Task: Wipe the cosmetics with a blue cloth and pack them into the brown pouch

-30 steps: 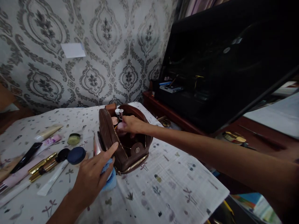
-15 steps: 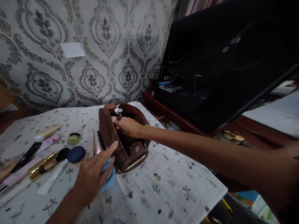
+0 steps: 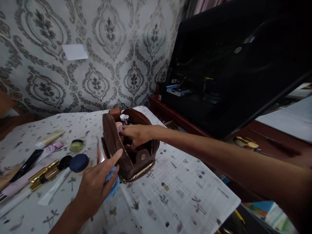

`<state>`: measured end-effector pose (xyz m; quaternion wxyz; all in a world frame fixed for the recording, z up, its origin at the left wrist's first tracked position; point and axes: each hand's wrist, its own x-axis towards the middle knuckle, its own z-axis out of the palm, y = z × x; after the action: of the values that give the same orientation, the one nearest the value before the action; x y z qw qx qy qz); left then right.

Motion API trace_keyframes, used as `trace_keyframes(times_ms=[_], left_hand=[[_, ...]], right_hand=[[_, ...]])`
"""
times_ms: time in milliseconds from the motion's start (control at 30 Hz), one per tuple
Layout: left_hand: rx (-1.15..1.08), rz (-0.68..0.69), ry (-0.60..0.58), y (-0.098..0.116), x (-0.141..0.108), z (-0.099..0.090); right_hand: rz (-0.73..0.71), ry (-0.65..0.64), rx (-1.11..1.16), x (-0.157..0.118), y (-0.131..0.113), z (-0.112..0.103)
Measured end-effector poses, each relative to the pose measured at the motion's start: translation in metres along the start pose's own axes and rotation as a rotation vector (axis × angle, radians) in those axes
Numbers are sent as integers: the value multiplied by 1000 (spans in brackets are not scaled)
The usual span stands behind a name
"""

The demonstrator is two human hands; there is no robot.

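Observation:
A brown zip bag (image 3: 113, 133) stands unzipped on the patterned cloth (image 3: 180, 195), with small capped bottles (image 3: 126, 119) inside at the back. My right hand (image 3: 137, 134) reaches into it, its fingertips beside a pink item (image 3: 119, 126); the lower fingers are hidden in the dark interior. Against the bag's near left side rests my left hand (image 3: 94, 182), index finger stretched along the leather. Blue crumpled material (image 3: 113, 185) lies partly beneath that hand, and a shiny packet (image 3: 101, 152) stands left of the bag.
Cosmetic tubes and gold sticks (image 3: 45, 172), a dark blue round lid (image 3: 79, 162) and a green jar (image 3: 76, 145) lie at the left. A large black screen (image 3: 219, 71) leans over the red-brown desk (image 3: 190, 125) at the right.
My right hand has shifted slightly down inside the bag, and the pink item shows more. The bag has moved very slightly. My left hand stays nearly where it was.

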<state>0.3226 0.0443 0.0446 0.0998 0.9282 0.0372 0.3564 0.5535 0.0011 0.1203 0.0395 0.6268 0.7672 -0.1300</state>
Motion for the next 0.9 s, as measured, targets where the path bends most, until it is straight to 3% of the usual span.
trace_keyframes(times_ms=[333, 633, 900], left_hand=[[-5, -20, -10, -2, -2, 1], [-32, -46, -11, -1, -4, 2], [-40, -23, -5, 0, -3, 2]], right_hand=[[-7, 30, -214, -3, 6, 1], [-51, -117, -409, -13, 4, 3], [-55, -36, -602, -18, 1, 16]])
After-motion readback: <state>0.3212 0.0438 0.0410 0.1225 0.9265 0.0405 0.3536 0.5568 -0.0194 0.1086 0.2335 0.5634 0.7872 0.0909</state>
